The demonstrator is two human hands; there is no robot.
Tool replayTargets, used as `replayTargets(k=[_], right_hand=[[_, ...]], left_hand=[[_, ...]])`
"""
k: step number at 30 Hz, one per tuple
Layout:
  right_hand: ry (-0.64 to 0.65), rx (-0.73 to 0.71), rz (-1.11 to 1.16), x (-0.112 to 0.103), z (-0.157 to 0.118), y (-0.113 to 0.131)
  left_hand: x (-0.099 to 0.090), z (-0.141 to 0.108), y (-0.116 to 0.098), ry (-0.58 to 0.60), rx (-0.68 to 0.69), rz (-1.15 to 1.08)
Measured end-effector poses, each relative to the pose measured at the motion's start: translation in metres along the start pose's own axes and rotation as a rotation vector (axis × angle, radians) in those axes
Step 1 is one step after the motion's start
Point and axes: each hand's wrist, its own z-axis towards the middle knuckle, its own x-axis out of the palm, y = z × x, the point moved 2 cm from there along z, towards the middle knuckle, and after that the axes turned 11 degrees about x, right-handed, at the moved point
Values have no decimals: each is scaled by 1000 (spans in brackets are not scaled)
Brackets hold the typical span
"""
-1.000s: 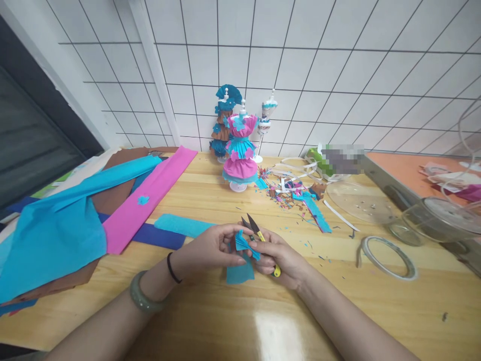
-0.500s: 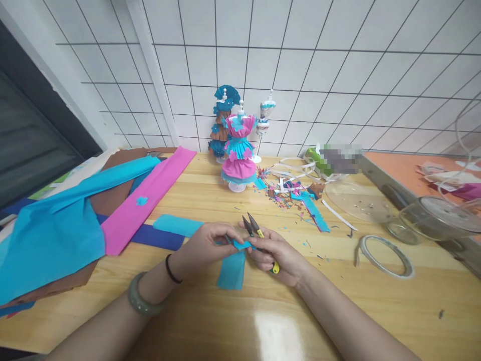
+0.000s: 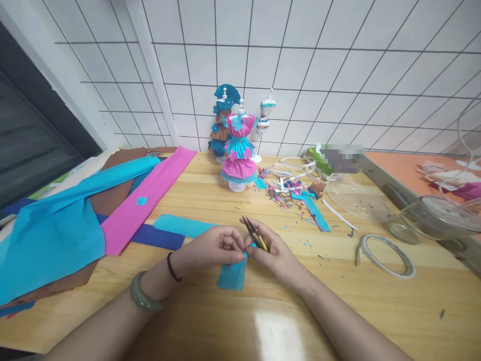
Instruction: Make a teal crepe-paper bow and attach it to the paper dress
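A small folded blue piece of paper (image 3: 245, 256) is pinched between the fingertips of both hands, near the middle of the view. My left hand (image 3: 221, 245) is closed on its left side. My right hand (image 3: 272, 253) is closed on its right side and also holds yellow-handled scissors (image 3: 256, 236), their dark blades pointing up and to the left. Under the hands a flat blue paper rectangle (image 3: 231, 277) lies on the wooden table (image 3: 195, 321). Another blue strip (image 3: 184, 225) lies to the left, partly behind my left hand.
Large blue, brown and pink sheets (image 3: 150, 188) cover the left side. Dressed paper figures (image 3: 239, 168) stand at the back. Paper scraps (image 3: 285, 193), a tape roll (image 3: 387, 255) and a clear round container (image 3: 432, 218) are on the right.
Both hands have turned, and the fingers have shifted their hold on the small blue paper. The scissors have tilted, with less of their handle showing.
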Motion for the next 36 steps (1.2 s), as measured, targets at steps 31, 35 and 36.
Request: replayTargets(k=[31,35,36], right_hand=[[-110,-42,-85,-3,3,-9],[-114,-101,-258,0,1,-7],[-111,-118,-285,0,1,-7]], left_hand=[[-12,1,-4,-228,1,-170],[-16,1,-3,-302,51,-270],[-17,1,-2,-309,64,-284]])
